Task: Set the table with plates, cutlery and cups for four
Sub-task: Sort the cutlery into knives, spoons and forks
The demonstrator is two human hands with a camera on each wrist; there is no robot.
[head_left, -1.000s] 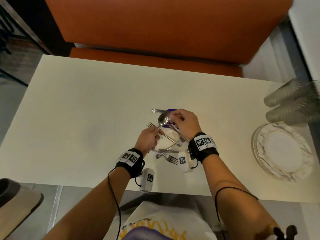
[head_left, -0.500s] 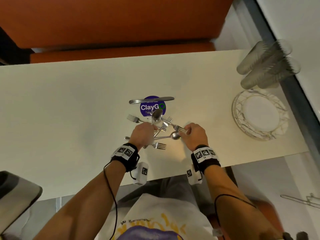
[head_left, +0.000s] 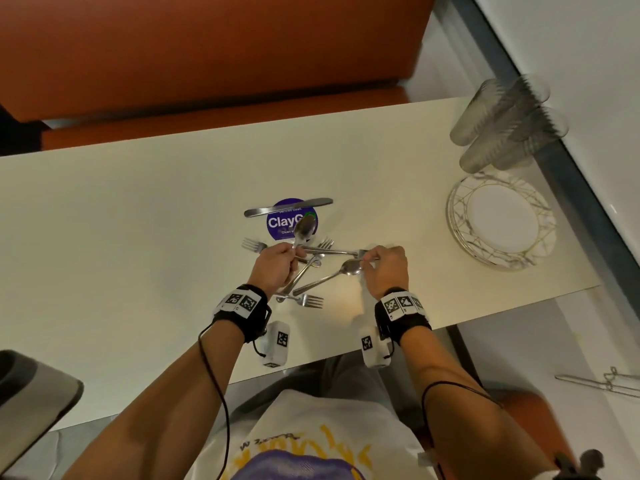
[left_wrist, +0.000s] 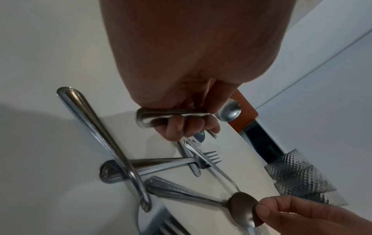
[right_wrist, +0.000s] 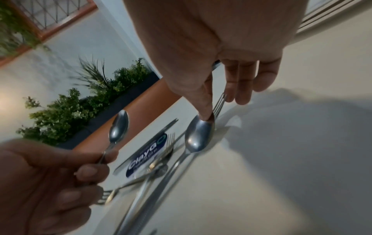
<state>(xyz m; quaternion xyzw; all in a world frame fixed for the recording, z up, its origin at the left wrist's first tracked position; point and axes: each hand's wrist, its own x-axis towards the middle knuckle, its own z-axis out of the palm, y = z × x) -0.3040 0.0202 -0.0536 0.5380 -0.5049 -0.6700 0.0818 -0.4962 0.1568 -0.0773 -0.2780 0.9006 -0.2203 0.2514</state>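
My left hand (head_left: 277, 266) grips the handle of a spoon (head_left: 304, 228), its bowl raised over the purple sticker (head_left: 282, 223); the left wrist view shows that handle (left_wrist: 157, 117) inside curled fingers. My right hand (head_left: 374, 263) pinches the bowl of a second spoon (head_left: 350, 268), whose handle still lies in the cutlery pile (head_left: 304, 271) of crossed forks and spoons. In the right wrist view a fingertip presses that bowl (right_wrist: 198, 136), with fork tines (right_wrist: 219, 102) just behind it. A knife (head_left: 287, 206) lies beyond the sticker.
A stack of white plates (head_left: 460, 233) with a gold pattern sits at the table's right end, and several dimpled cups (head_left: 502, 129) lie stacked behind it. An orange bench (head_left: 207, 46) runs along the far side. The white table (head_left: 121, 237) stretches to the left.
My right hand has come off the pile's far side, moved right and taken the second spoon's bowl. My left hand keeps its spoon. The head view has swung right.
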